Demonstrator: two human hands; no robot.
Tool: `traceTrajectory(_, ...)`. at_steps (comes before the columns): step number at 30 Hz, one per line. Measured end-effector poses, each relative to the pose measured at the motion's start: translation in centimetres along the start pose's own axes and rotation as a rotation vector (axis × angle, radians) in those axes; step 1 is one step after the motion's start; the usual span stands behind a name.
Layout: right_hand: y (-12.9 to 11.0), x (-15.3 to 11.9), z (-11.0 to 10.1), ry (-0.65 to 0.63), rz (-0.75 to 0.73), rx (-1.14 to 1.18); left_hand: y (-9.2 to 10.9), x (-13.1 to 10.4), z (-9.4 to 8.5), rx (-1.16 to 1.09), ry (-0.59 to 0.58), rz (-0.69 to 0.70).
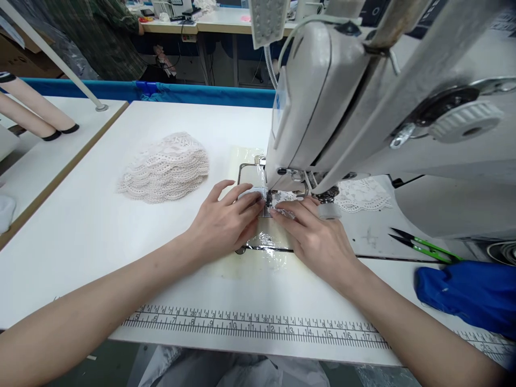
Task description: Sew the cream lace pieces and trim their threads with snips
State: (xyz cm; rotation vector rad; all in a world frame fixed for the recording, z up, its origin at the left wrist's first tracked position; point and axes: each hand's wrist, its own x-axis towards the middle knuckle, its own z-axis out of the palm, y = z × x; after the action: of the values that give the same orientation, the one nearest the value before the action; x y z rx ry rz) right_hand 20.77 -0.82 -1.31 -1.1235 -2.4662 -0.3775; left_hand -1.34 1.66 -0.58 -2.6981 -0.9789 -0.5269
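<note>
A white sewing machine (310,102) stands over the table. Under its needle area lies a small piece of white lace (285,199). My left hand (231,217) rests just left of the presser foot (269,199), fingertips bent down at the lace's edge. From the right, my right hand (312,231) presses on the lace with its fingers close together, thumb near the foot. A pile of white lace pieces (169,166) lies to the left. More lace (363,194) shows flat behind my right hand, under the machine arm.
Green-handled scissors (427,246) and a blue cloth (467,295) lie at the right. A printed ruler (270,328) runs along the front edge. Beyond the blue rail (209,95), a person in a plaid sleeve (108,37) is near another table (221,21).
</note>
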Motion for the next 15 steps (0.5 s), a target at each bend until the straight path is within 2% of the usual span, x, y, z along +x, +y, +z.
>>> traceTrajectory(15, 0.34, -0.02, 0.09, -0.008, -0.003, -0.026, -0.17, -0.03, 0.46, -0.046, -0.028, -0.059)
